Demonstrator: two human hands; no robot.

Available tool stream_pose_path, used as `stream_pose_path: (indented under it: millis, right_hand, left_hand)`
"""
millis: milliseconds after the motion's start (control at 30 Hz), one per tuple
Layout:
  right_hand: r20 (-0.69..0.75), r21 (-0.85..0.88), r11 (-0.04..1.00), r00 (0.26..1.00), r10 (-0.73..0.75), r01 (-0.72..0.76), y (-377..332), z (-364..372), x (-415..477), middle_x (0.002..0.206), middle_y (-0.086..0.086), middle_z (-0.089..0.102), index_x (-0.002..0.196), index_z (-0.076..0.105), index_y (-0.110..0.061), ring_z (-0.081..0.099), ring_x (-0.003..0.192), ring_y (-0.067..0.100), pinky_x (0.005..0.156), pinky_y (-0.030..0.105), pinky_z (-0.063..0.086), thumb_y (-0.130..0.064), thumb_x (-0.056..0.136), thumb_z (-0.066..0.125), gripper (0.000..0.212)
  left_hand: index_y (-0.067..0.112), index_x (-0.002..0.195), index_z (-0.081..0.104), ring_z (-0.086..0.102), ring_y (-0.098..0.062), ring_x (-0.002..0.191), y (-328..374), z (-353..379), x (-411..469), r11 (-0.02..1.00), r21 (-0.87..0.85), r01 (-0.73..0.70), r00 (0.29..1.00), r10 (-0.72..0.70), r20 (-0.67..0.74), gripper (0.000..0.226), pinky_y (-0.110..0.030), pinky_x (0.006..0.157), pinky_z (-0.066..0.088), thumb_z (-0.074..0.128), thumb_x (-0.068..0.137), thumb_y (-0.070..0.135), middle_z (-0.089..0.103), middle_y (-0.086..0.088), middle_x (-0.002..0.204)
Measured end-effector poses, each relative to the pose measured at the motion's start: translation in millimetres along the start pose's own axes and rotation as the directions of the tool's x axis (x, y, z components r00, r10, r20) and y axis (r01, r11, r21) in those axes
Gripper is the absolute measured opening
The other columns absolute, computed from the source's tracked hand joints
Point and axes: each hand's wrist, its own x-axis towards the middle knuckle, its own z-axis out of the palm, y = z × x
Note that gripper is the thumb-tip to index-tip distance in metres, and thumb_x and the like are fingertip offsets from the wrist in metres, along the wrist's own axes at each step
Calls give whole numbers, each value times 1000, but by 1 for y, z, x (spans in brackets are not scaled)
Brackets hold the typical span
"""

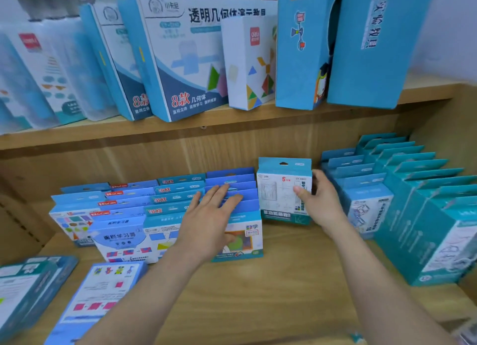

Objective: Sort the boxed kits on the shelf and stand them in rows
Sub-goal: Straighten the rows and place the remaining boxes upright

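On the lower wooden shelf, several blue boxed kits stand in rows at the centre-left. My left hand lies flat with straight fingers on the tops of the rightmost blue row. My right hand grips the right side of a teal-and-white kit, thumb on its front; this kit stands upright at the back, just right of that row. Further right, rows of teal kits stand leaning.
Two kits lie flat at the front left: a blue one and a teal one. The upper shelf holds larger blue and white boxes. A wooden side wall closes the right.
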Motion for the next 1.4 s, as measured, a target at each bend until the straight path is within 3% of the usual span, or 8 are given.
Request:
stream_pose_path:
  millis: [233, 500, 633, 833, 1000, 1133, 1233, 1400]
  right_hand:
    - [0, 155, 981, 993, 118, -117, 26, 30, 11, 114, 1, 63, 121, 50, -22, 59, 107, 19, 88, 35, 49, -2, 92, 54, 36]
    - [-74, -245, 918, 950, 304, -313, 23, 46, 17, 131, 20, 46, 148, 14, -29, 46, 117, 37, 94, 41, 42, -42, 87, 61, 77]
    - [-85, -52, 947, 946, 313, -318, 21, 59, 25, 131, 18, 50, 146, 17, -20, 46, 122, 36, 98, 45, 42, -34, 82, 71, 85]
    - [41, 42, 955, 956, 292, -294, 29, 62, 18, 126, 5, 58, 132, 37, -12, 52, 120, 27, 100, 48, 44, -29, 82, 68, 61]
    - [68, 120, 961, 968, 242, -249, 12, 54, -1, 143, -2, 47, 145, 22, -22, 44, 130, 21, 108, 46, 36, -47, 78, 63, 82]
    - [310, 271, 899, 915, 257, -345, -11, 58, -37, 149, -12, 35, 149, 22, -32, 35, 136, 14, 112, 40, 29, -60, 85, 53, 76]
    - [434, 341, 844, 866, 250, -414, -22, 78, -42, 148, -14, 38, 148, 26, -34, 44, 127, 9, 103, 31, 35, -69, 80, 52, 81]
    - [382, 353, 843, 885, 267, -407, -30, 98, -42, 147, -7, 39, 149, 16, -34, 49, 127, 17, 105, 43, 42, -60, 81, 59, 85]
  left_hand:
    - [33, 139, 29, 9, -17, 145, -4, 7, -1, 999, 1, -32, 999, 32, -43, 73, -39, 117, 3, 66, 79, 51, 14, 4, 157]
    - [31, 139, 30, 9, -19, 146, -3, 10, -9, 1000, 22, -18, 996, 20, -92, 80, -41, 116, -2, 72, 73, 47, 15, 2, 157]
    - [31, 135, 31, 16, -22, 145, -3, 15, -13, 996, 89, 25, 995, -16, -103, 86, -46, 113, 3, 78, 65, 50, 22, -1, 155]
    - [28, 119, 44, 44, -26, 132, -3, 20, -17, 993, 80, 91, 985, -78, -151, 93, -54, 105, 30, 88, 40, 54, 47, -6, 141]
    - [37, 140, 19, 24, -28, 142, -8, 21, -27, 989, 34, 147, 980, -141, -141, 112, -59, 109, 22, 84, 50, 54, 25, -5, 155]
    - [44, 142, -7, -4, -21, 146, -25, 20, -39, 972, -88, 218, 964, -228, -138, 116, -55, 114, 3, 72, 60, 66, -3, 4, 159]
    - [40, 144, -1, 0, -23, 146, -34, 24, -44, 964, -66, 257, 958, -263, -116, 117, -58, 113, 8, 73, 57, 68, 3, 1, 159]
    - [33, 142, 19, 26, -30, 140, -38, 29, -43, 960, -22, 280, 952, -280, -123, 116, -64, 105, 28, 84, 49, 57, 31, -7, 152]
